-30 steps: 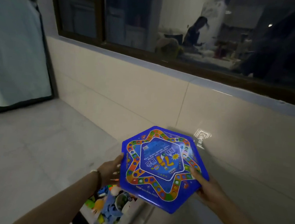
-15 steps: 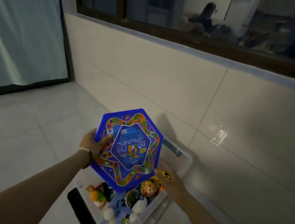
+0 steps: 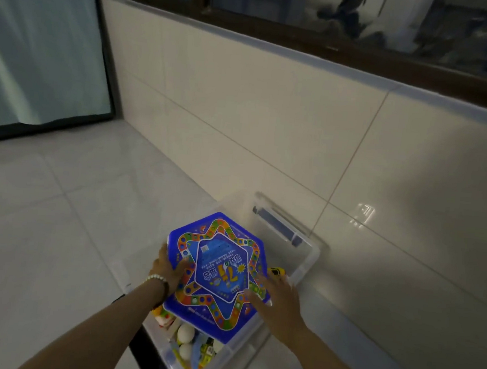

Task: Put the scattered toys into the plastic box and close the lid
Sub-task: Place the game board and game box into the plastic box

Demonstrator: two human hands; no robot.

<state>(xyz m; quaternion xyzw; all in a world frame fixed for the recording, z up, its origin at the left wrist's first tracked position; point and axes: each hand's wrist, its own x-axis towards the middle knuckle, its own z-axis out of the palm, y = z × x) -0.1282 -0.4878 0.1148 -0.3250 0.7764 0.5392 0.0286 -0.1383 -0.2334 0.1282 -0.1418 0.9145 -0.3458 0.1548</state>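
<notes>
- The tiled floor [image 3: 56, 226] carries the clear plastic box [image 3: 314, 256], which stands open just beside the wall [image 3: 272, 113].
- A blue hexagonal game board [image 3: 220, 270] lies tilted over the box's near half, above the toys inside.
- Both forearms reach forward and down.
- The left hand [image 3: 167, 269] grasps the board's left edge, thumb on the printed face.
- The right hand [image 3: 279, 296] is released, palm down, fingers spread straight against the board's right corner.
- Small toys [image 3: 186, 334], two white egg shapes among them, show below the board.
- A yellow toy car [image 3: 276, 272] peeks out beyond the right fingers.
</notes>
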